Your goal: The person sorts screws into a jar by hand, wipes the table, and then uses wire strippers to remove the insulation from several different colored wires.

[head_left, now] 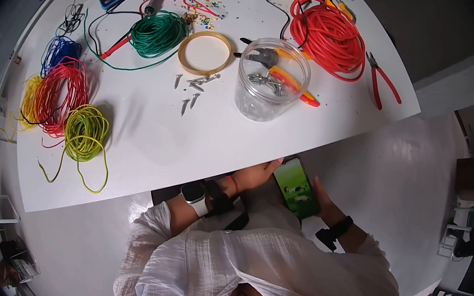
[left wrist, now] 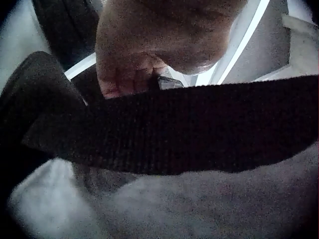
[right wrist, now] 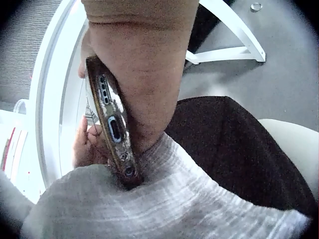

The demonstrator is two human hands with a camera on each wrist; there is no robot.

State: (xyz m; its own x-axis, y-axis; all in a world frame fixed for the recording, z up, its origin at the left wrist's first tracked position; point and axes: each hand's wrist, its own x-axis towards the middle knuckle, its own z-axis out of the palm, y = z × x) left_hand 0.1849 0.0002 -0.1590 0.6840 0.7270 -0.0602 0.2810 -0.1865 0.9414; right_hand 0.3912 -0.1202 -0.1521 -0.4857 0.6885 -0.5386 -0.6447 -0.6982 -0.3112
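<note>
Below the table edge, over the lap, a smartphone (head_left: 294,189) with a lit green picture on its screen is held. My right hand (head_left: 325,203) grips its right side, with the palm against it in the right wrist view. That view shows the end of the smartphone (right wrist: 113,124) with its charging port and speaker holes. At the opposite side is my left hand (head_left: 254,175), its thumb at the upper left edge. In the left wrist view the left hand's (left wrist: 164,35) fingers curl beside a dark corner of the phone (left wrist: 169,82); a black strap hides much below.
On the white table (head_left: 143,142) lie wire coils, including a yellow-green coil (head_left: 86,132) and a red cable (head_left: 330,38). A clear jar (head_left: 260,106) with screws stands near the front edge. Loose screws (head_left: 193,101), a tape ring (head_left: 181,58) and red-handled pliers (head_left: 377,88) lie around it.
</note>
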